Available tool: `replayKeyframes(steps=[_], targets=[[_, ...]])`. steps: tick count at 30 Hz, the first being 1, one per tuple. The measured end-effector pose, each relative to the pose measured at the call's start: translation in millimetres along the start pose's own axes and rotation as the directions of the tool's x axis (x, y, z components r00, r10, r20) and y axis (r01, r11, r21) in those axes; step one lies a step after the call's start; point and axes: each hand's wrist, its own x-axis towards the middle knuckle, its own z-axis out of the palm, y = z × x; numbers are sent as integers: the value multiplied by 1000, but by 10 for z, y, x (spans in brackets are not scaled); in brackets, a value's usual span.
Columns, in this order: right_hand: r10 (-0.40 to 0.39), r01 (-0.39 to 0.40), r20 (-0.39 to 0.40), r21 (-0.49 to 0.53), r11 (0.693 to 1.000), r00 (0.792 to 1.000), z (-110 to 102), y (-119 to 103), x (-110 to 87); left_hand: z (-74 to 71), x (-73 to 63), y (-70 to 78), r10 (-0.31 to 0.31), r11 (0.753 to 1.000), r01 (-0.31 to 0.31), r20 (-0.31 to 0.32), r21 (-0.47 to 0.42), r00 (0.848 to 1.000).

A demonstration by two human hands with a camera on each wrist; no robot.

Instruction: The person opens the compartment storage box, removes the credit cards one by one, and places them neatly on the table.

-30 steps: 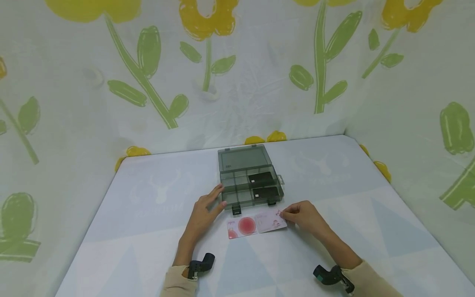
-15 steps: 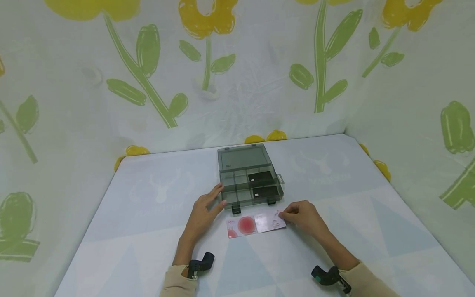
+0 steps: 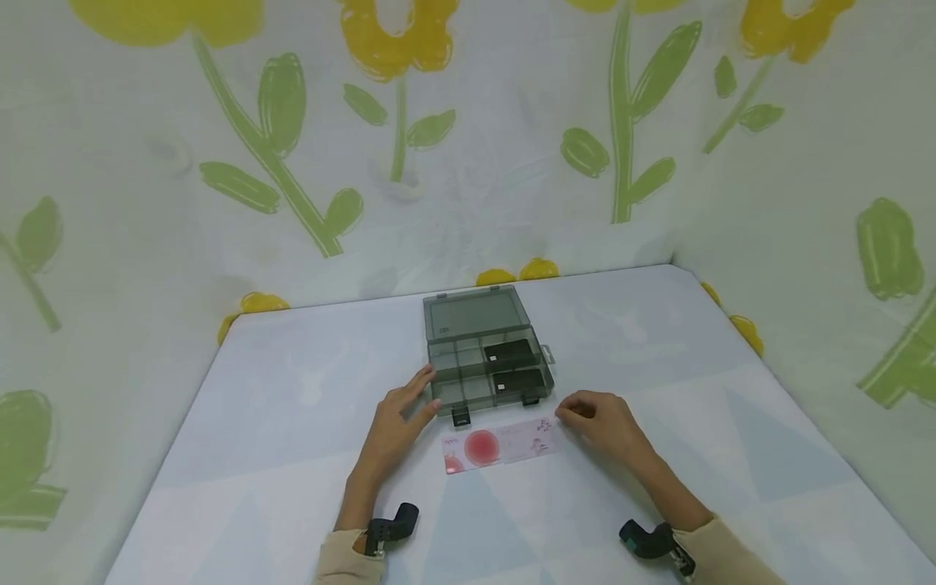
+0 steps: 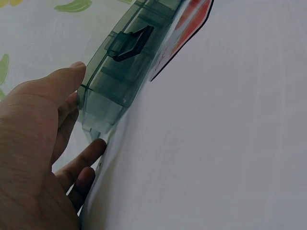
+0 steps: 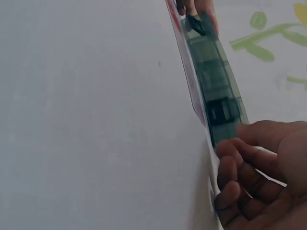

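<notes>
Pink card strip [image 3: 501,447] lay flat on table [image 3: 307,455], just in front of open green box [image 3: 478,400]; its right half, tilted moments before, had come level. I judged laying-out nearly done. Right hand [image 3: 607,426] had let go: fingers loosely curled beside strip's right end, gripping nothing I could see. Left hand [image 3: 391,422], fingers extended, touched box's left side. Small red lettering [image 3: 450,443] on strip, mark on lid [image 3: 475,314]: neither legible to me.
</notes>
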Motion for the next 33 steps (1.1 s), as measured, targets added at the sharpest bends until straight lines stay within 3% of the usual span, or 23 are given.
replayKeyframes(steps=[4,10,15,21,26,30,33], targets=[[-103,103,-16,-1,995,995,-63,94,115,9,2,-9,10,1000,-9,-5,14,1000],[-261,261,13,-2,965,965,-106,189,411,14,3,-10,6,1000,-6,-3,1,1000],[-298,298,60,17,954,953,-84,190,582,18,-2,-8,8,1000,-8,-11,-4,1000],[-312,311,84,34,950,946,-71,185,654,21,-6,13,5,1000,-5,-21,2,1000],[-332,330,97,45,943,938,-61,200,663,18,-14,21,38,998,-45,-157,-40,987],[-355,352,114,42,935,928,-53,231,676,19,6,15,77,991,-105,-294,-81,953],[-364,363,128,32,931,923,-52,256,682,30,18,29,79,987,-125,-358,-106,931]])
